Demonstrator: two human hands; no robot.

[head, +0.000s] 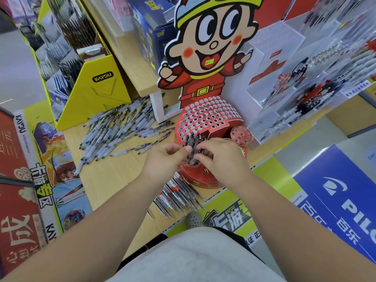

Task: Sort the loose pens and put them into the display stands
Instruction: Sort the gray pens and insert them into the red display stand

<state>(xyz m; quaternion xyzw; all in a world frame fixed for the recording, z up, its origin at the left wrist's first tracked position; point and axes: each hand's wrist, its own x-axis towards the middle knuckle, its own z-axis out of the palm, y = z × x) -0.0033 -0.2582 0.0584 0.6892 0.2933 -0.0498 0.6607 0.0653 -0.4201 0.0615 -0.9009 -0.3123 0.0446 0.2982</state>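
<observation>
Head view: a bunch of pens [193, 146] is pinched by the fingers [180, 149] of the left hand [162, 159] and right hand [221, 157], just over the red stand [207, 117], likely to be lined up with its holes. More loose pens [118, 135] are piled to the left of the fingers.

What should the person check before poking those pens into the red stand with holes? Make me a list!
1. Pens held: left hand and right hand both pinch the bunch of pens: ok.
2. Free holes in the red stand: ok, many are open.
3. Bunch is over the stand: ok.
4. All pens point the same way: cannot tell, blurred.
5. Banded pens safe from the table edge: not ok, they lie right at it.
</observation>
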